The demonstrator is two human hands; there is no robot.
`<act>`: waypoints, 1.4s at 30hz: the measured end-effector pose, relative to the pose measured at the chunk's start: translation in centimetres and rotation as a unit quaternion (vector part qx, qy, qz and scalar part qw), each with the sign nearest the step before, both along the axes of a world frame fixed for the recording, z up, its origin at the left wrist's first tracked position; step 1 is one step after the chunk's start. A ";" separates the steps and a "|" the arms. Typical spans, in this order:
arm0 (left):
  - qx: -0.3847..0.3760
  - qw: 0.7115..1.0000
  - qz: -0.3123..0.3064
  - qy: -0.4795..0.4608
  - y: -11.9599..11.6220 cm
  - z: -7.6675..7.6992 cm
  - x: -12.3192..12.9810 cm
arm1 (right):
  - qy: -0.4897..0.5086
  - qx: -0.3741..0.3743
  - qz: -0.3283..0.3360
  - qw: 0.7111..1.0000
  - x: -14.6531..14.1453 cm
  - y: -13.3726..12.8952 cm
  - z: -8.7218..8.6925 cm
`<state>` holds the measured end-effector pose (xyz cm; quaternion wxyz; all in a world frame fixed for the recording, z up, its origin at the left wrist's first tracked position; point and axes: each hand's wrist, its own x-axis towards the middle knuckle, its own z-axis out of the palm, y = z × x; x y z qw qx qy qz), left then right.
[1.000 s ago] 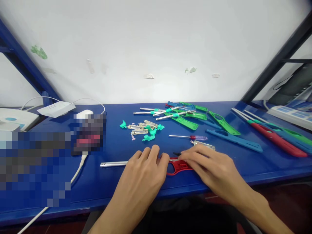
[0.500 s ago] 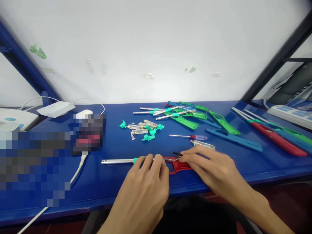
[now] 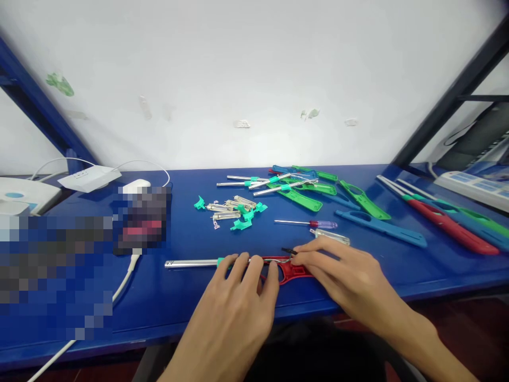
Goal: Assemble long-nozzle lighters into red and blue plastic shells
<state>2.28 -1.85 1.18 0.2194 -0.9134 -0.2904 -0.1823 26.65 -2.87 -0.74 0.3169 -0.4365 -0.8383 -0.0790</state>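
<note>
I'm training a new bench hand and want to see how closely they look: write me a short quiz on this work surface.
1. Multiple choice: what colour is the handle of the screwdriver? A) yellow B) purple C) black
2. True or false: the metal tube sticks out to the left of the left hand.
3. Fill in the blank: the small black part, near the open red lighter shell, is at the fingertips of the ____ hand.

Key: 1 B; 2 true; 3 right.
</note>
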 end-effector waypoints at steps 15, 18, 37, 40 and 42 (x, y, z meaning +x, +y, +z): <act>-0.026 0.999 0.005 0.047 0.3 -0.6 0.4 | 0.012 0.001 -0.005 1.000 0.0 -0.1 0.0; -0.016 0.999 -0.004 0.040 0.3 -0.7 0.2 | 0.013 0.006 -0.010 1.000 -0.2 -0.1 0.0; -0.032 0.999 -0.019 0.030 0.5 -1.1 0.3 | 0.019 0.011 -0.038 0.999 -0.4 0.0 -0.1; -0.030 0.999 -0.014 0.034 0.4 -1.1 0.4 | 0.016 0.017 -0.044 0.999 -0.5 -0.2 -0.1; -0.034 0.999 -0.008 0.036 0.3 -1.0 0.5 | 0.014 0.020 -0.049 0.998 -0.5 -0.2 0.0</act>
